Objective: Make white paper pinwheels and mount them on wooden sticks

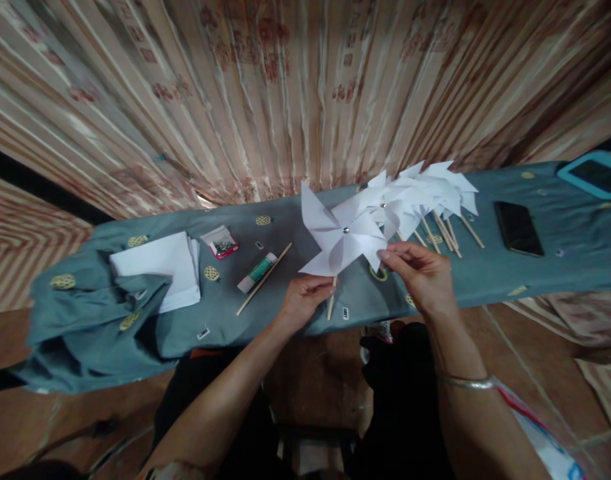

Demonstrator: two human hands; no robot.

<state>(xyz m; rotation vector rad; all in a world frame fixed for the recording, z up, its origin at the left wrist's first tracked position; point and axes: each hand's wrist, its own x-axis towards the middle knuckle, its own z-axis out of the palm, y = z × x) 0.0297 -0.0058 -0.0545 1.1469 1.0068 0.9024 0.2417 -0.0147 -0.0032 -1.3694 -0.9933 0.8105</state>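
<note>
Leftmost, white paper stack; red-and-white packet; green-banded block beside loose stick; your left hand clamps the stem of one white pinwheel above teal cloth; your right hand pinches its blade; overlapping pinwheels; black phone; blue-framed device.

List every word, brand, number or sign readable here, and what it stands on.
None reads clearly.
Green-labelled block: print too small.
Red-and-white packet: any print too blurred.
Cloth: white-framed marks, lettering too small.
Curtain: reddish stamp-like marks, illegible.
Held pinwheel: no text visible.
</note>
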